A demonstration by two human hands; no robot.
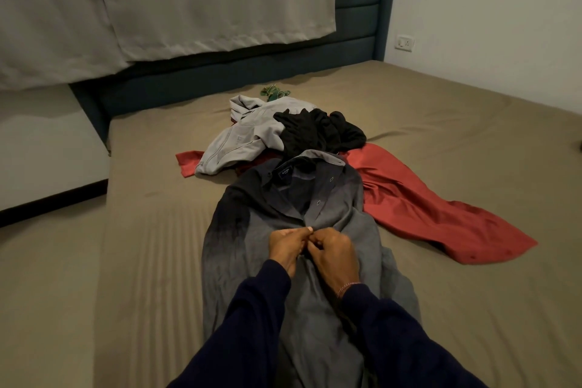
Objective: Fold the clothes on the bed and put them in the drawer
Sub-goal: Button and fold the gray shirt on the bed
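At the centre of the frame, on the bed [151,261], two hands work the front placket of a grey button-up shirt [239,249] laid flat, collar away from the person.

The left hand [285,249] and right hand [335,257] meet at mid-chest, the fingers of each curled and pinching the placket edges together, apparently at a button; the two buttonholes above lie open, so this looks like fastening before any fold, with the drawer out of view. Next comes the button above, or smoothing the sleeves outward. Just above the collar lie a light grey jacket [239,135], a black garment [318,132] and a red garment [419,208] that touches the shirt at right; bare sheet at left gives room, up to the bed's left edge.
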